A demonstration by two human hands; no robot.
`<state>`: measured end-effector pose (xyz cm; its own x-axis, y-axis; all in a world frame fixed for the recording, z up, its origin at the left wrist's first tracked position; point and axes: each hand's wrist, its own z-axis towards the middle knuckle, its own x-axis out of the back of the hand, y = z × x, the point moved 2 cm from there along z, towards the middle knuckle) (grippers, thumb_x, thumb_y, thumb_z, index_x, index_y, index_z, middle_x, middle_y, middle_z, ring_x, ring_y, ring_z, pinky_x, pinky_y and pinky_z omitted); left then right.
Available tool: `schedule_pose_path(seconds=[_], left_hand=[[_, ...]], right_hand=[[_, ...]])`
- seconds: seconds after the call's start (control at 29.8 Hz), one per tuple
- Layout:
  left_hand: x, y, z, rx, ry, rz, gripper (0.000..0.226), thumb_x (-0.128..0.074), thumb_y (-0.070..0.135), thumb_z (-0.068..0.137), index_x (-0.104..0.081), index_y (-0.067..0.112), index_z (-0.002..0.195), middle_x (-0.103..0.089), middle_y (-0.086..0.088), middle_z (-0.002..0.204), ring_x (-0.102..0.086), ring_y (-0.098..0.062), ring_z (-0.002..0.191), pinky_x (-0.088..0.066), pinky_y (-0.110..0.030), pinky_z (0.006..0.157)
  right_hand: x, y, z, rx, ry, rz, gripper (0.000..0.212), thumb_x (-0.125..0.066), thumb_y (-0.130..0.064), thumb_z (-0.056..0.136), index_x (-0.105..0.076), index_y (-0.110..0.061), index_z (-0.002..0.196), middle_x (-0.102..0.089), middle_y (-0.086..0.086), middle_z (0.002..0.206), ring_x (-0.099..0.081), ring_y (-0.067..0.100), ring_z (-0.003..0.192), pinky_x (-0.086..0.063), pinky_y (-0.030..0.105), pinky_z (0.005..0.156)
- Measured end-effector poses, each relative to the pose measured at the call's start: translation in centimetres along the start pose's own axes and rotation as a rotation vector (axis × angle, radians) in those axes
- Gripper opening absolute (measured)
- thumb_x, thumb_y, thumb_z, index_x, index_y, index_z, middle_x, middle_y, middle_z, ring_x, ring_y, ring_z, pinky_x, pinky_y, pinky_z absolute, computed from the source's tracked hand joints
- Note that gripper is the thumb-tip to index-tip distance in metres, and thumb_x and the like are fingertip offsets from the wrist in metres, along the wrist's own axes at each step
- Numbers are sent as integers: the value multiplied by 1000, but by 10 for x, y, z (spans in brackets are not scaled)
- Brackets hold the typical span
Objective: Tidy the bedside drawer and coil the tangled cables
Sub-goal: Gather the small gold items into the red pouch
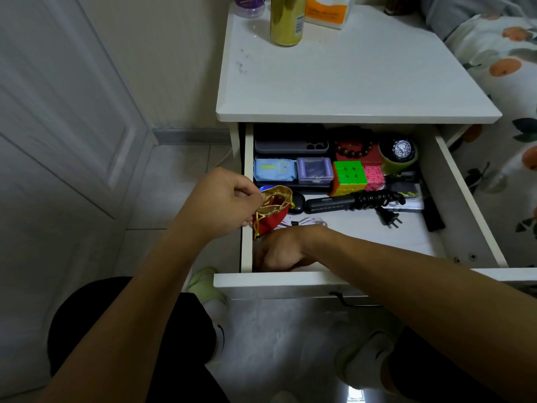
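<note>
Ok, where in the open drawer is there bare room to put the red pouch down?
Bare drawer floor lies in front of the hair straightener, right of the white cable, out to the right wall. The back rows, cube included, are packed. The front left corner holds the right hand; the left hand holds the red pouch above it.

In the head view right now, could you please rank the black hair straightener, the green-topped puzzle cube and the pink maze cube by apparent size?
1. Black hair straightener, the longest by far.
2. Green-topped puzzle cube.
3. Pink maze cube, partly hidden behind the puzzle cube, so its full size is uncertain.
</note>
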<state>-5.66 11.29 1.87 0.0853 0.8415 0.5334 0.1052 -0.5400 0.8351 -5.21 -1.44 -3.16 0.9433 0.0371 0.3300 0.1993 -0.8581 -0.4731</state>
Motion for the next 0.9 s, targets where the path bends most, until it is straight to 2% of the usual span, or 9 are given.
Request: schedule_pose_path(seconds=[0.17,0.27,0.37,0.47,0.54,0.64,0.7,0.8,0.9], left_hand=[[0,1,-1,-4,-3,7,20,-67,19,91,-70,26,72,-69,3,59,-67,-11,53,-57,-20,51],[-1,2,0,-10,-7,24,21,-67,19,91,-70,26,71,-69,2,59,-68,-12,53,-58,-21,53],[-4,3,-1,-9,-9,14,22,-68,18,91,-70,26,70,-69,2,59,-67,-11,52,-53,-16,49],[-7,3,-1,-12,-13,23,23,-68,18,90,-70,28,69,-70,1,60,-67,-11,51,-53,-15,49],[-9,3,-2,-16,-12,17,24,-68,17,90,-70,28,68,-69,0,60,-66,-10,50,-51,-15,48],[-12,4,-3,-24,-23,37,24,-67,16,90,-70,28,69,-69,0,59,-66,-8,49,-50,-13,47],[-13,5,-4,-34,-37,61,23,-67,14,90,-71,27,71,-69,-2,60,-66,-10,52,-53,-16,49],[-16,10,-3,-67,-63,75,19,-68,11,89,-74,23,76,-71,1,64,-66,-11,56,-56,-21,55],[-21,17,2,-109,-106,99,17,-69,13,88,-75,26,77,-70,10,65,-66,-4,57,-55,-18,58]], right_hand=[[6,1,-4,72,69,-194,32,-51,-14,96,-65,-16,125,-59,1,131,-53,18,118,-40,28,90],[7,7,-9,90,51,-98,31,-53,-10,94,-69,-21,119,-63,-7,119,-52,9,107,-41,25,92],[6,16,-14,77,21,65,25,-57,-6,92,-71,-23,103,-66,-11,97,-60,11,101,-49,24,89],[8,22,-16,85,59,-13,21,-58,-9,91,-67,-28,93,-64,-12,94,-60,13,101,-48,27,89],[10,24,-19,85,79,-93,21,-56,-11,91,-66,-29,96,-63,-12,96,-57,12,101,-46,27,88],[9,33,-27,47,60,-214,28,-53,-16,95,-66,-20,119,-63,-2,120,-55,13,105,-43,28,88],[6,42,-33,18,70,-292,31,-52,-22,97,-63,-18,126,-60,0,129,-55,16,107,-40,27,83],[7,52,-39,23,89,-318,29,-53,-20,96,-65,-18,123,-61,0,127,-53,14,100,-41,27,81],[10,56,-46,54,80,-266,28,-54,-17,94,-68,-21,117,-62,-7,110,-55,13,98,-46,29,85]])
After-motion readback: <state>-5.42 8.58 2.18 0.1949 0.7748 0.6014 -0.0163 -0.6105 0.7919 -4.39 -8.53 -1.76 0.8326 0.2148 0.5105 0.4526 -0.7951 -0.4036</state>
